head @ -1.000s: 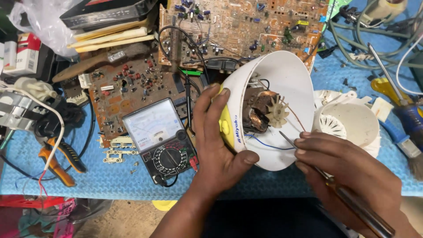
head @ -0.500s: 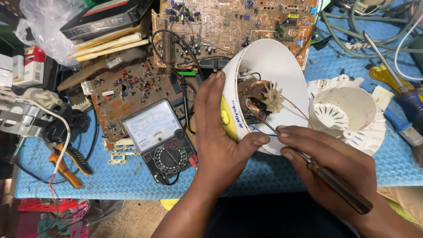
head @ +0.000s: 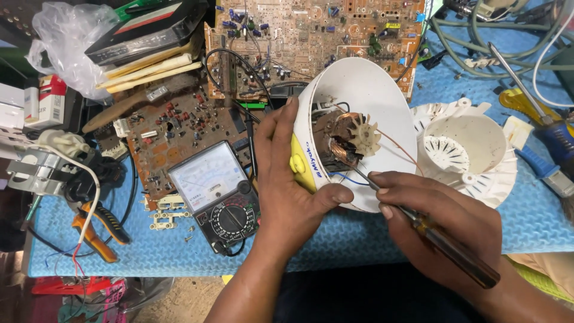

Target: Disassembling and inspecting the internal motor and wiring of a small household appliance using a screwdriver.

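White plastic forms the cone-shaped appliance housing [head: 365, 96] that sits in the middle of the view, tilted, with its open side toward the camera. The left hand [head: 290, 185] grasps it from the left: the fingers lie along the outer wall beside a yellow button [head: 297, 162], and the thumb presses on the lower rim. Inside the housing a small motor [head: 338, 140] with copper windings and a pale fan wheel [head: 363, 135] is visible, with thin red and blue wires around it.

The right hand [head: 439, 224] is closed around a screwdriver [head: 445, 246] with a dark amber handle; its metal shaft goes over the rim, and the tip is just beside the motor.

Under the hands lies the blue mat of the desk [head: 359, 239]. A black analog multimeter [head: 215, 194] lies just left of the left hand, near a brown circuit board [head: 173, 128]. A bigger circuit board [head: 311, 30] is behind the housing. At the right, a white round vented cover [head: 463, 149] rests near the housing. Orange-handled pliers [head: 95, 230] lie at the far left.
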